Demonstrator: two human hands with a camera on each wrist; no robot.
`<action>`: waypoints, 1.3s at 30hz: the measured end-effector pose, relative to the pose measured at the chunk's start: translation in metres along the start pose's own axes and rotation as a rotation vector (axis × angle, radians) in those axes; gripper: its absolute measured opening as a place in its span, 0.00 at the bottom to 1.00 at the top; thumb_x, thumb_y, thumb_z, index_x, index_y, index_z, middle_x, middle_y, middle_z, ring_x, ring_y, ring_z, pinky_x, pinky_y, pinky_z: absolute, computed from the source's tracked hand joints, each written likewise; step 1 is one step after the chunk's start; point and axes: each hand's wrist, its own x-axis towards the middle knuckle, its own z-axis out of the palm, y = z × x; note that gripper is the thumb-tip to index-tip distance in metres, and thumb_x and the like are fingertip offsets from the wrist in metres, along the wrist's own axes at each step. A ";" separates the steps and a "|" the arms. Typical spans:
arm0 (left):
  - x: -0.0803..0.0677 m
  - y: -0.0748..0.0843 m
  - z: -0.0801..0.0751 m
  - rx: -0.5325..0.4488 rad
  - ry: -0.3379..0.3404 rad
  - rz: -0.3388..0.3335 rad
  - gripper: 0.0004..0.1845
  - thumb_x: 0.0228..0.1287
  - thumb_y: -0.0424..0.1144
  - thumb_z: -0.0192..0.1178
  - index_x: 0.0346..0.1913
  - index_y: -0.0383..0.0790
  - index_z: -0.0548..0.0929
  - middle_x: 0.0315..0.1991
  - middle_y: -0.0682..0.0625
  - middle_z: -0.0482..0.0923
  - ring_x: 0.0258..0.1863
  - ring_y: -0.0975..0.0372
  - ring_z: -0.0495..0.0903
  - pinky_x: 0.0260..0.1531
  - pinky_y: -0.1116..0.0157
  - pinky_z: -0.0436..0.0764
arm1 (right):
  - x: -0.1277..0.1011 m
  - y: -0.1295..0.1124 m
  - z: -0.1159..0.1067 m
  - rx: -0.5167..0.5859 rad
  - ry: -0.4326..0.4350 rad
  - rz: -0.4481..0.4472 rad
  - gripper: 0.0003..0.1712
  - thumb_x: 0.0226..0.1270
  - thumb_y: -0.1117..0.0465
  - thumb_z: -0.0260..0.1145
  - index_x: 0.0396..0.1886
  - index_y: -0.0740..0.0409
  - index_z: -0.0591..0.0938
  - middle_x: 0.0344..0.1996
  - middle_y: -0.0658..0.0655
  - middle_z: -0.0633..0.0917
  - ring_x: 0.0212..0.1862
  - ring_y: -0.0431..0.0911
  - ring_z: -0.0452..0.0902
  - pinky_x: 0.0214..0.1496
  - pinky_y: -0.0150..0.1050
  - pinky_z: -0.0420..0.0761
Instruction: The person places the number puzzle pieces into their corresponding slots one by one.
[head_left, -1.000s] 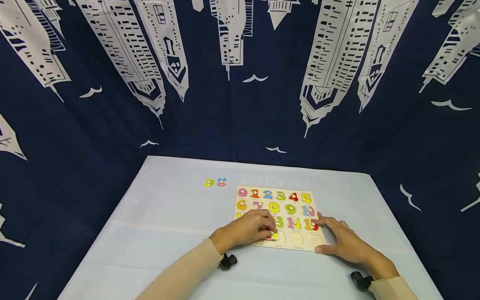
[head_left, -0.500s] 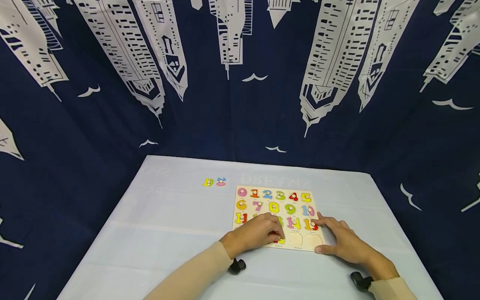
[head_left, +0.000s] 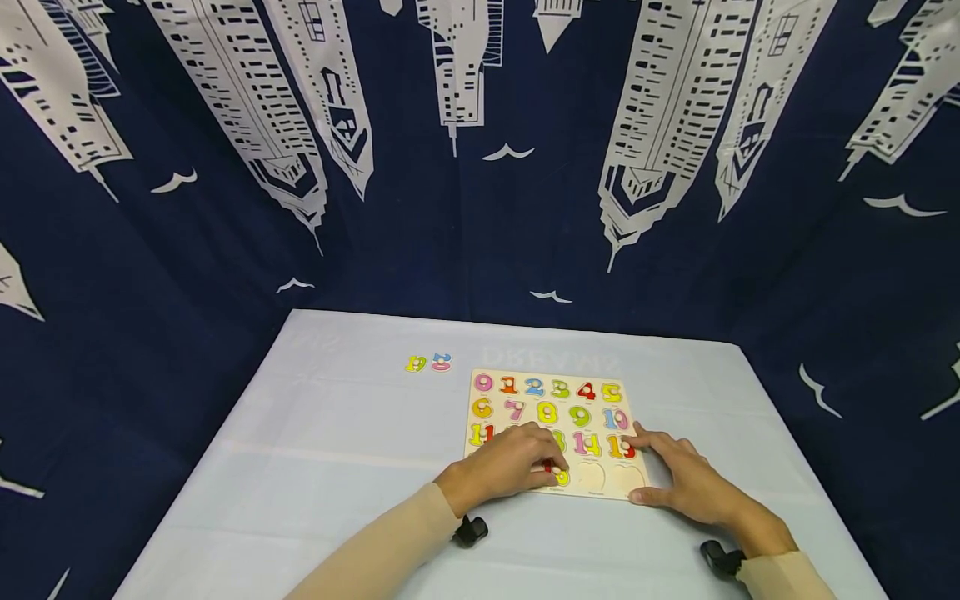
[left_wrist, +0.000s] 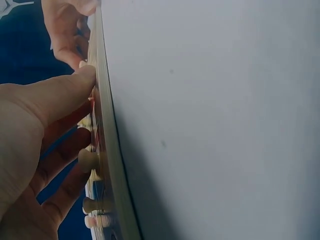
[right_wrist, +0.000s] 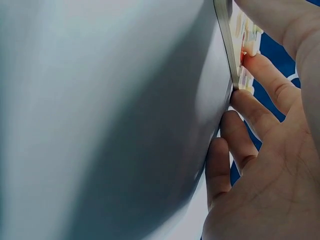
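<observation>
On the white table lies a wooden number puzzle board (head_left: pixel 609 491) with knobbed, coloured digits in rows. My left hand (head_left: pixel 506 458) is over its bottom row, thumb and fingertips pinching a red-and-yellow number piece (head_left: pixel 562 478) at a slot; most of that piece is hidden under the fingers. In the left wrist view the thumb (left_wrist: pixel 75 87) sits low at the board's edge (left_wrist: pixel 106 107). My right hand (head_left: pixel 690 479) rests at the board's right side, index finger by the 15 piece (head_left: pixel 619 447) and thumb on the lower corner. Its other fingers (right_wrist: pixel 217 165) touch the table.
Two loose number pieces, one yellow-green (head_left: pixel 416 363) and one blue-and-pink (head_left: pixel 441 362), lie beyond the board's upper left corner. Two unfilled slots (head_left: pixel 591 477) show at the bottom right of the board. A dark blue printed cloth (head_left: pixel 465 233) hangs behind the table.
My left hand has moved slightly right along the bottom row with the red-and-yellow piece, then stayed almost still there. The right hand has kept its place at the board's side.
</observation>
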 end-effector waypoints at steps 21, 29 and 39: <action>-0.027 -0.060 -0.044 -0.137 0.229 -0.308 0.14 0.82 0.45 0.76 0.63 0.49 0.96 0.60 0.53 0.93 0.63 0.56 0.90 0.72 0.54 0.88 | 0.001 0.005 0.002 0.012 0.004 -0.004 0.52 0.59 0.38 0.92 0.80 0.43 0.81 0.90 0.66 0.72 0.68 0.53 0.74 0.73 0.67 0.78; -0.056 -0.123 -0.064 -0.067 0.442 -0.567 0.15 0.79 0.39 0.79 0.64 0.44 0.95 0.63 0.46 0.93 0.68 0.48 0.90 0.76 0.46 0.86 | 0.003 0.006 0.002 0.026 -0.012 0.005 0.52 0.58 0.38 0.92 0.80 0.44 0.81 0.90 0.67 0.71 0.71 0.57 0.74 0.75 0.73 0.77; -0.075 -0.163 -0.081 -0.033 0.409 -0.805 0.23 0.78 0.42 0.79 0.70 0.40 0.92 0.71 0.38 0.87 0.77 0.41 0.82 0.80 0.38 0.79 | 0.001 0.005 0.001 0.014 -0.009 0.007 0.52 0.58 0.37 0.92 0.79 0.43 0.81 0.90 0.66 0.72 0.69 0.54 0.74 0.73 0.67 0.78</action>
